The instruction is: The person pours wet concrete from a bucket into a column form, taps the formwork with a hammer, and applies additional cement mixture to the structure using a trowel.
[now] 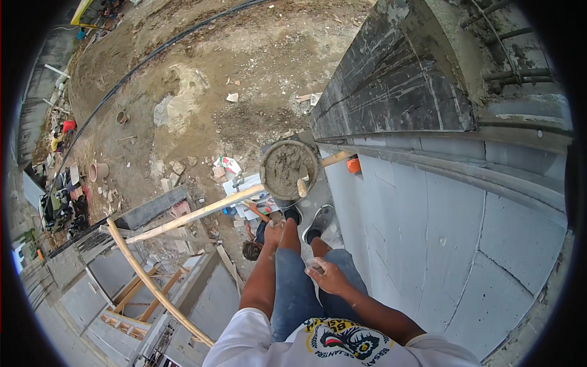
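Observation:
A round bucket [262,171] of wet grey mortar [283,161] stands just beyond my shoes. A trowel [302,187] rests in it, its wooden handle over the near rim. My left hand [274,233] is closed in front of my left knee, nearest to the bucket; a thin line, perhaps the bucket's wire handle, runs close by, and whether I grip it cannot be made out. Above my right thigh, my right hand [328,278] has curled fingers with grey smears on them. Whatever may be inside is hidden.
A grey block wall [416,232] rises at my right, below a dark formwork board [397,85]. Wooden poles [199,213] cross at left. Far below, another person [251,249] is beside a white sheet [247,182]. Exposed rebar [520,74] juts out at upper right.

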A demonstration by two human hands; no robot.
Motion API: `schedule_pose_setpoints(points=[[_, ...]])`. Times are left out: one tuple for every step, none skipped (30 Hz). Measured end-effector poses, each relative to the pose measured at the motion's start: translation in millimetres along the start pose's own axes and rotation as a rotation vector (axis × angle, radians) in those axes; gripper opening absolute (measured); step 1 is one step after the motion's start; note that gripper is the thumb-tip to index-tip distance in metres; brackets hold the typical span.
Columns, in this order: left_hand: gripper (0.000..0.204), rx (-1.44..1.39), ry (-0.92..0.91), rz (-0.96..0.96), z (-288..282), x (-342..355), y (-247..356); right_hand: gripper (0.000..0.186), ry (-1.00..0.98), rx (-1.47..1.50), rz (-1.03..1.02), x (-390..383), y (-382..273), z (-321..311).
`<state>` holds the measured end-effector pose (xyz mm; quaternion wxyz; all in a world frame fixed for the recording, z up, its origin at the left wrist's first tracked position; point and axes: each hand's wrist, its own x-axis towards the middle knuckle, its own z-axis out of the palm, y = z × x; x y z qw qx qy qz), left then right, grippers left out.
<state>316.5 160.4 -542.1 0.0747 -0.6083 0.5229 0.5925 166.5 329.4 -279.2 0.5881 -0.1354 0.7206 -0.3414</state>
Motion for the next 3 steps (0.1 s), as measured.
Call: schedule_pose_setpoints(points=[[0.03,-0.01,-0.005,0.005,8.5,8.2,1.4,0.042,0.062,-0.007,0.126,-19.1,28.1,-7.7],[0.032,0.121,0.113,0.017,15.6,19.5,3.2,0.041,0.127,-0.015,0.248,-33.7,51.9,-21.1],[0.034,0.255,0.226,0.025,25.4,29.6,5.1,0.041,0.139,-0.024,0.25,-26.4,61.1,-25.7]])
